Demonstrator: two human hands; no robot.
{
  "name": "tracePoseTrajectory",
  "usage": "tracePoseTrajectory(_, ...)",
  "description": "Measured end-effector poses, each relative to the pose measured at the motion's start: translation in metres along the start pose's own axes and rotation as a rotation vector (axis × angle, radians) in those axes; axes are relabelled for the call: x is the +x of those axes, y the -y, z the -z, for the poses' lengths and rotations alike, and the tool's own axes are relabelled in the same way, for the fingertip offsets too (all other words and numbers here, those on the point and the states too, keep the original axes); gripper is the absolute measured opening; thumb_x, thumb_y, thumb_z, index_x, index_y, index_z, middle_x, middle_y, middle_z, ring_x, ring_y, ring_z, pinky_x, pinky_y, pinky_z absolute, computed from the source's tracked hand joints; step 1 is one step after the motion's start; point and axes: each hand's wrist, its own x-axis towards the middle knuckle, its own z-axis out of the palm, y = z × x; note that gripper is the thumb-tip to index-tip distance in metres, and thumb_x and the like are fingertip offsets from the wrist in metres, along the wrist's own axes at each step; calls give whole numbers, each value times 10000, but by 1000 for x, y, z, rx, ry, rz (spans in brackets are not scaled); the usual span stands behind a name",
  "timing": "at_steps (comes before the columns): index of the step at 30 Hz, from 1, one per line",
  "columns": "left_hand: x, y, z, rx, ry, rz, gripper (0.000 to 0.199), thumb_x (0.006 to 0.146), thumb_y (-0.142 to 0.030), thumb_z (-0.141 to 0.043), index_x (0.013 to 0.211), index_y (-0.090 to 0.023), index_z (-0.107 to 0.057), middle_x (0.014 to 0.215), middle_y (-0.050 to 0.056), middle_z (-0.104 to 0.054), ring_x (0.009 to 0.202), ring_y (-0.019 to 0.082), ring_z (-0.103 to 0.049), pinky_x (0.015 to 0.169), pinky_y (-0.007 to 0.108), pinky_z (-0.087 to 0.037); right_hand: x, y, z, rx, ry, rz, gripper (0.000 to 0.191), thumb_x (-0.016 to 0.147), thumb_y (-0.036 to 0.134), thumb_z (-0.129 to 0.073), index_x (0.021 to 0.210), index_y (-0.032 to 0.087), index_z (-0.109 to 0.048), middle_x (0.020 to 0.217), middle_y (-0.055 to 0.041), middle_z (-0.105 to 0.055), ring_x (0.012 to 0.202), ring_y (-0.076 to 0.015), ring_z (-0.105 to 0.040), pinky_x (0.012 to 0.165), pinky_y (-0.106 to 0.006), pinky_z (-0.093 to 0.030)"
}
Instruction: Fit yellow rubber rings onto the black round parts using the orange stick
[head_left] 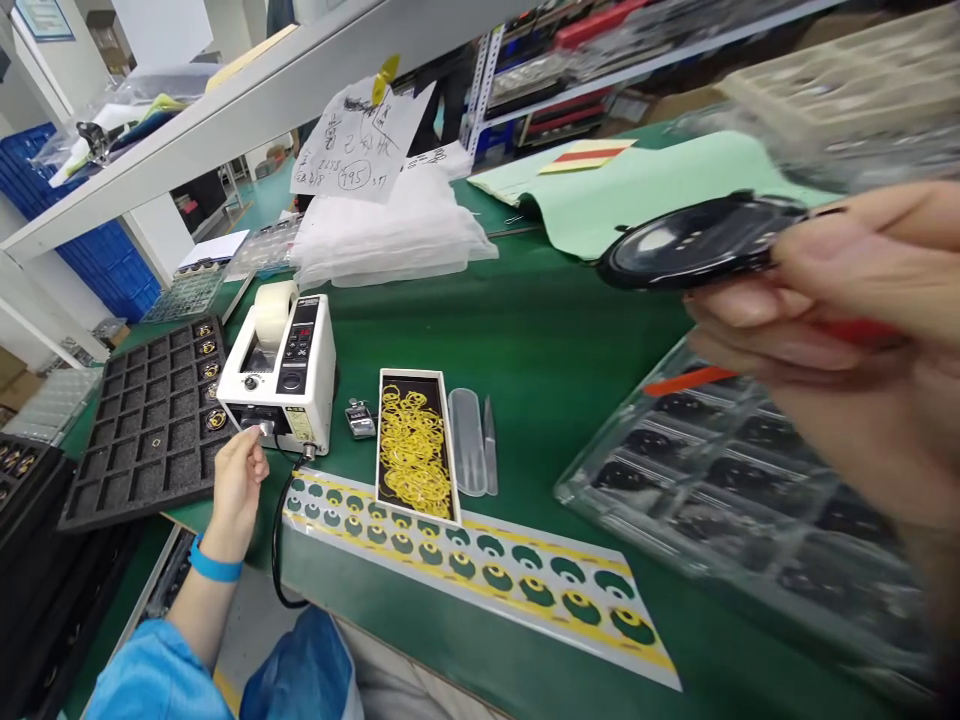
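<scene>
My right hand [847, 290], large and close at the right, grips a glossy black oval part [690, 240] by its right end, above a clear tray [600, 500] of black parts. At the left, my left hand [238, 470], with a blue band at the wrist, is at the front opening of a white tape dispenser [315, 350]. Its thumb and fingers are pinched there on a small piece of clear tape [265, 428]. A roll of tape [274, 308] sits on top of the dispenser.
A white-edged box [448, 440] of yellow rings lies mid-table beside a clear case [467, 440] and tweezers [490, 445]. A sticker sheet [555, 620] runs along the front. A black foam tray [150, 400] is left; a metal counter [360, 418] stands near the dispenser.
</scene>
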Motion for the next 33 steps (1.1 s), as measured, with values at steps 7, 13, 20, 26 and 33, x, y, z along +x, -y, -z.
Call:
tracePoseTrajectory(7,-5,-44,-11,277,144,-353,173,734,-251,-706,618,-163,-612,1005,67,-630,629,114,-471,606,258,-355,5,4,-10,-39,91,-105,529,515,657,-837,640,209,-583,557,28,-423,505,-75,-327,524,-308,-192)
tracePoseTrajectory(13,9,-95,-20,441,440,-447,245,862,-235,-555,621,-190,-542,817,40,-641,542,133,-438,562,278,-337,11,-3,-13,-74,243,-224,567,562,713,-775,701,213,-548,608,38,-390,573,-114,-319,572,-295,-248)
tracePoseTrajectory(20,-3,-122,-87,119,778,-578,323,915,-324,-568,626,-191,-511,686,6,-458,657,156,-432,612,282,-334,11,-8,-21,26,561,-233,528,724,678,-678,728,192,-473,660,46,-359,606,-110,-296,595,-270,-237)
tracePoseTrajectory(26,8,-104,-122,121,790,-610,333,931,-350,-564,641,-190,-531,697,-9,-412,639,140,-386,572,276,-289,14,-6,-18,68,671,-206,495,776,639,-660,752,180,-479,675,50,-394,625,-101,-331,615,-263,-251)
tracePoseTrajectory(33,16,-100,-120,141,732,-606,332,928,-358,-572,639,-196,-546,682,-10,-387,619,140,-374,546,276,-281,16,-6,-14,38,688,-202,484,803,641,-633,760,179,-492,690,47,-401,623,-96,-356,617,-263,-278)
